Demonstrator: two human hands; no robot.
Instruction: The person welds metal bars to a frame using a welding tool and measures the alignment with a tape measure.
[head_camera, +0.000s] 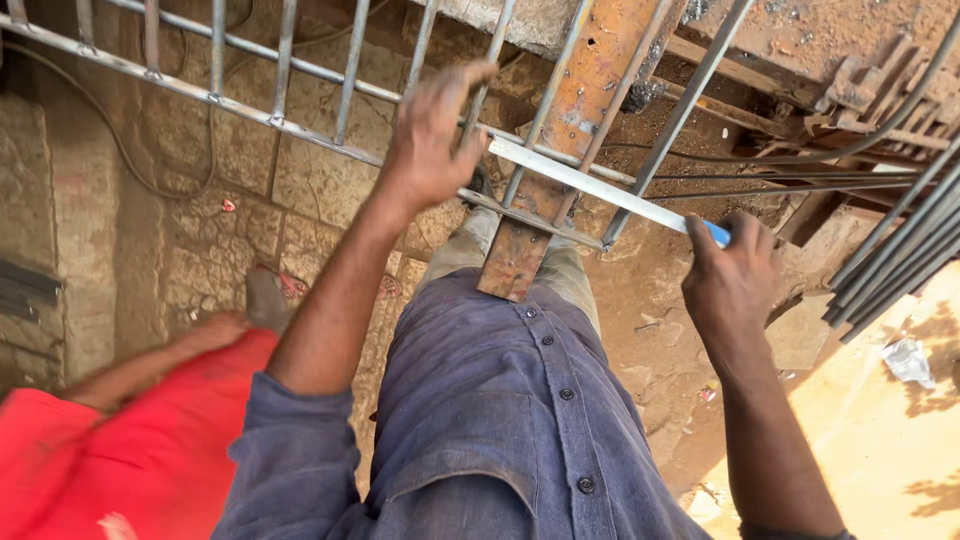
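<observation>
Gripping from the head view, the left hand (432, 135) presses down on a long flat silver metal strip (590, 185), its fingers bent over the strip's far end where it crosses the grey welded steel bar grille (300, 95). The right hand (735, 275) is closed around the near end of the same strip, where a short blue tip (717, 233) shows just above the thumb. Between the two hands the strip runs slanting across the grille and over a rusty orange steel beam (570, 130), which lies under the bars and ends just above the person's knees. Right of the right hand, a bundle of dark thin steel rods (895, 250) slopes away toward the upper corner. Below and left of the left hand, another person in a red shirt (130, 450) is blurred, an arm stretched toward the stone-paved floor (200, 240). A blue buttoned shirt (500, 420) fills the space beneath both hands.
</observation>
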